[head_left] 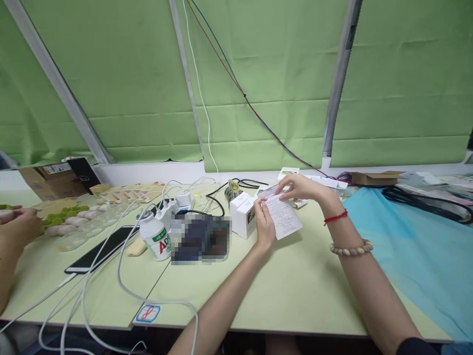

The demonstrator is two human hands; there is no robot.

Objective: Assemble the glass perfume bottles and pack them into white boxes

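A person's left hand (265, 222) and right hand (301, 187) hold a printed paper slip (284, 216) between them just above the pale green surface (295, 291); the left fingers (260, 207) pinch its near edge, the right fingers (284, 186) close on its far upper corner, where a thin clear wrapper may lie, though that is hard to tell. The slip looks unfolded and out of its pack, while the small white box (244, 214) just left of the left fingers stands with its flap shut, so the work seems at an early-to-middle stage. The slip's print is too small to read. Farther left of the fingers a white bottle (157, 239) with a green label shows the letters "AD", beside a dark tablet (103, 249) and white cables (121, 276). A blue cloth (414, 251) lies to the right. At the far left edge another person's hand (16, 224) rests near rows of small green and pink pieces (74, 217). Beyond, green blinds (258, 74) hang
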